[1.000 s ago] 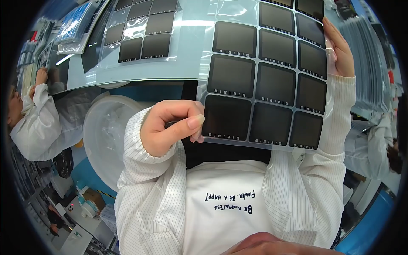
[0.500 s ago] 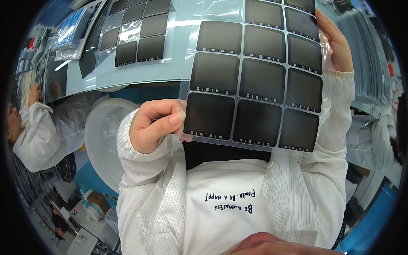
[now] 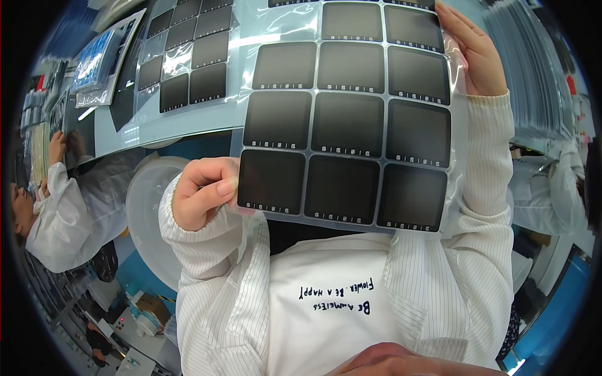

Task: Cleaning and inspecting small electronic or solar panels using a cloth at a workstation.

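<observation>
Above the pale bench [image 3: 207, 119] (sheet-strewn), gripped film sheet [image 3: 348, 125].

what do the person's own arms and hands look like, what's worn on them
Both hands are bare: no gloves on the left hand or the right hand. Each arm wears a long white sleeve with fine dark pinstripes, gathered into a snug elastic cuff at the wrist.

Second clear sheet of dark squares [image 3: 188, 59] flat on pale blue table [image 3: 157, 128], upper left. Stack of blue-printed sheets [image 3: 94, 59] beside it, further left. Round white plastic lid [image 3: 147, 216] below table edge. Co-worker in white coat [image 3: 69, 213] at far left, hand [image 3: 56, 147] on table.
</observation>
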`<state>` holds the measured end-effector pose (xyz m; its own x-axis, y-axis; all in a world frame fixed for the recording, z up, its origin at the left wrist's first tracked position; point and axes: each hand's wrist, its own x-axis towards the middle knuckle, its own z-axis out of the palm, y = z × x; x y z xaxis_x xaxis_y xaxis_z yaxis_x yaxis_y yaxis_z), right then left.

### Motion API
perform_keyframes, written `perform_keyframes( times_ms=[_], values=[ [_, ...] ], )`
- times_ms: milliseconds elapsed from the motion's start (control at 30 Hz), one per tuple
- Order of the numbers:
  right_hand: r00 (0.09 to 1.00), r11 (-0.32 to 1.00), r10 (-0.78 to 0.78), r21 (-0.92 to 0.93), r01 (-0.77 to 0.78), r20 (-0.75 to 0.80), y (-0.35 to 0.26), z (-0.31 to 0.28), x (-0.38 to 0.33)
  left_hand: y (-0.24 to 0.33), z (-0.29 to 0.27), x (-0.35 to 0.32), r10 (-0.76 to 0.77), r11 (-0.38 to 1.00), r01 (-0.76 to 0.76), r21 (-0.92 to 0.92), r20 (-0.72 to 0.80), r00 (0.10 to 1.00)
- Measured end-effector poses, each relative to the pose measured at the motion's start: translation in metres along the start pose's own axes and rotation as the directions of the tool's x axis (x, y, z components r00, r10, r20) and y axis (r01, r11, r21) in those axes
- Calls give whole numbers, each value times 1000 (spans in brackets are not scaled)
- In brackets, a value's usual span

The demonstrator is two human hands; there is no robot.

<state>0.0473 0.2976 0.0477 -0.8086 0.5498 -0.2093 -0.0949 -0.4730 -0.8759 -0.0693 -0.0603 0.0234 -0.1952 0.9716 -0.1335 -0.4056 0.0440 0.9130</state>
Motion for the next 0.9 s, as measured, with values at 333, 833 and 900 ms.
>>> perform_keyframes(
  times_ms=[333,833,900],
  values=[
    [989,996,-8,-90,21,147,-3,-8,-13,1,-11,3,6,988,-26,154,130,991],
    [966,946,-188,-231,226,178,3,-61,-23,10,-7,19,-123,964,40,262,309,943],
    [966,945,-187,-235,227,180,2,-60,-25,9,-7,21,-128,961,38,273,323,938]
  ],
)
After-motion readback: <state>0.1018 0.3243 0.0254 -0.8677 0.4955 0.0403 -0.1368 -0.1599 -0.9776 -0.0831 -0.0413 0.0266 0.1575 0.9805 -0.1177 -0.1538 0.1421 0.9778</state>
